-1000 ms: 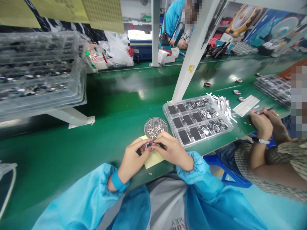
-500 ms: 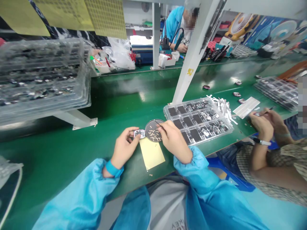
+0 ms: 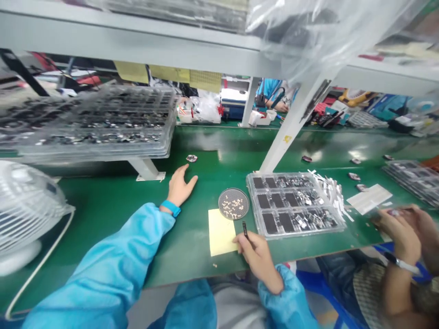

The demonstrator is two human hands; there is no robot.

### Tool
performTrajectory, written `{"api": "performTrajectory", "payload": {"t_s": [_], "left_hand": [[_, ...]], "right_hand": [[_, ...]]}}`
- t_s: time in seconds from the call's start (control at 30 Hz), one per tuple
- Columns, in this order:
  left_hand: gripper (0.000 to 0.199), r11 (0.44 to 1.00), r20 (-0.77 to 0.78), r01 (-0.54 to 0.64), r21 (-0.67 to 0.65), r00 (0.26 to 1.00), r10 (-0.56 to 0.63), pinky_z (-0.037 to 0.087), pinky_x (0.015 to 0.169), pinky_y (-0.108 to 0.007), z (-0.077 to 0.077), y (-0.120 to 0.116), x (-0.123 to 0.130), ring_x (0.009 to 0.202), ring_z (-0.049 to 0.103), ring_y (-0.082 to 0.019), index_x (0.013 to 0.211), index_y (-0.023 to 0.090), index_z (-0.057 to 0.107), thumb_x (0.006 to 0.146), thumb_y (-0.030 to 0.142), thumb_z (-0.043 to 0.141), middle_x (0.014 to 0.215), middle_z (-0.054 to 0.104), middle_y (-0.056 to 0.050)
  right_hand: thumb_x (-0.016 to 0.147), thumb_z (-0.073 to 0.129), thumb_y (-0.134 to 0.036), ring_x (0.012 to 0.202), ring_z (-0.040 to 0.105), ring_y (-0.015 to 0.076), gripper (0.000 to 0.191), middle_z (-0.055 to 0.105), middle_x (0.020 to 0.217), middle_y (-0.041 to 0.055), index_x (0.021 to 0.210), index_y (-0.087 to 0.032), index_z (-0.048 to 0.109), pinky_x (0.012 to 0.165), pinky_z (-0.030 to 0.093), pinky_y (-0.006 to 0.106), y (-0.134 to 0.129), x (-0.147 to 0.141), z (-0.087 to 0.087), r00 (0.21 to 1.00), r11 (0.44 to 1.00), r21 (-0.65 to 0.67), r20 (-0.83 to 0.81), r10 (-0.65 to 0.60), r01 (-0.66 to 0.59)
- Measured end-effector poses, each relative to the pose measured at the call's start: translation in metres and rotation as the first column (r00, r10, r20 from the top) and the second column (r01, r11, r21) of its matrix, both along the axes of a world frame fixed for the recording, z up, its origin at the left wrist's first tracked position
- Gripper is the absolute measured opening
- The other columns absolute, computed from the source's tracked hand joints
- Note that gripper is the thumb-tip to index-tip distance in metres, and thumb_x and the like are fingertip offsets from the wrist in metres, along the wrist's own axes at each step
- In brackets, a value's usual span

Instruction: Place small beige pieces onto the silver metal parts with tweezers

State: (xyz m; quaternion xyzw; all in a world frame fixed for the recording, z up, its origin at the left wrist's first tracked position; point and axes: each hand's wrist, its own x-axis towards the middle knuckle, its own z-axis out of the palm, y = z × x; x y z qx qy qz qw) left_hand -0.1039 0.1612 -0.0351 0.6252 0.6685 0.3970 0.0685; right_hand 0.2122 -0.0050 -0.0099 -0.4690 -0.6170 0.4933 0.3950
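Note:
My left hand is stretched out over the green bench with its fingers apart and nothing in them. Just beyond its fingertips lies a small pinkish-rimmed device part. Black tweezers are held in my right hand, low over the right edge of a yellow paper sheet. Above that sheet sits a round perforated dish with many tiny beige pieces on it. A clear compartment tray of dark flat panels and small electronic parts stands to the right of the dish.
Stacked trays rest on a raised shelf at left, above a white fan. A slanted white post rises behind the compartment tray. White strips lie beside it. A co-worker's hands work at right.
My left hand has let go of the small device and reached forward and left. My right hand, still with tweezers, has drawn back from the dish towards me. The view has tilted up.

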Motion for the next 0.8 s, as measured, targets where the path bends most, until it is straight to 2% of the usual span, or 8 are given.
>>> {"api": "performTrajectory", "payload": {"t_s": [0.1,0.2,0.3,0.43,0.63,0.8], "left_hand": [[0.046,0.997,-0.082,0.057,-0.05,0.995,-0.061,0.036,0.117,-0.047,-0.001,-0.007,0.003,0.136,0.047,-0.031,0.134,0.022,0.063,0.09,0.036,0.065,0.141,0.058,-0.01],[0.038,0.994,-0.135,0.065,-0.083,0.988,-0.076,0.038,0.115,-0.05,-0.001,-0.012,0.006,0.135,0.047,-0.032,0.126,0.023,0.069,0.089,0.033,0.066,0.14,0.059,-0.01],[0.036,0.994,-0.161,0.053,-0.096,0.985,-0.068,0.04,0.113,-0.05,0.001,-0.013,0.006,0.135,0.047,-0.032,0.125,0.023,0.07,0.09,0.031,0.066,0.14,0.059,-0.01],[0.036,0.993,-0.172,0.046,-0.105,0.983,-0.064,0.039,0.115,-0.048,0.002,-0.014,0.006,0.136,0.047,-0.031,0.125,0.022,0.07,0.09,0.031,0.067,0.14,0.059,-0.01],[0.034,0.99,-0.174,0.038,-0.137,0.983,-0.062,0.038,0.113,-0.054,-0.001,-0.012,0.006,0.137,0.044,-0.032,0.125,0.021,0.069,0.092,0.031,0.069,0.142,0.056,-0.011],[0.037,0.984,-0.203,0.075,-0.164,0.973,-0.108,0.034,0.117,-0.057,-0.005,-0.01,0.004,0.142,0.039,-0.033,0.128,0.02,0.066,0.095,0.034,0.068,0.146,0.052,-0.012]], "right_hand": [[0.099,0.054,-0.055,0.054,0.049,0.0145,0.043,0.057,0.064,0.0005,0.085,-0.019,0.071,0.052,0.034,0.027,0.002,0.001,-0.012,1.0,0.998,-0.055,-0.014,-0.024,0.023],[0.097,0.056,-0.057,0.06,0.052,0.016,0.045,0.056,0.064,0.0011,0.08,-0.018,0.069,0.056,0.037,0.028,0.006,-0.003,-0.012,0.999,0.999,-0.036,0.049,0.021,-0.02],[0.097,0.057,-0.058,0.066,0.056,0.0185,0.047,0.058,0.065,0.0022,0.076,-0.018,0.068,0.062,0.04,0.029,0.007,-0.006,-0.008,0.994,0.999,0.008,0.104,0.041,-0.042],[0.096,0.056,-0.06,0.066,0.056,0.0195,0.049,0.058,0.065,0.0026,0.076,-0.017,0.068,0.062,0.04,0.029,0.005,-0.008,-0.009,0.991,0.998,0.053,0.132,0.024,-0.032],[0.095,0.058,-0.06,0.066,0.051,0.0159,0.05,0.054,0.065,0.0003,0.073,-0.016,0.063,0.062,0.036,0.026,0.003,-0.009,-0.015,0.993,0.995,0.101,0.118,0.001,-0.013],[0.093,0.059,-0.061,0.062,0.05,0.0138,0.05,0.054,0.062,-0.0003,0.073,-0.016,0.063,0.058,0.036,0.024,0.006,-0.009,-0.02,0.996,0.992,0.127,0.081,-0.033,0.022]]}}
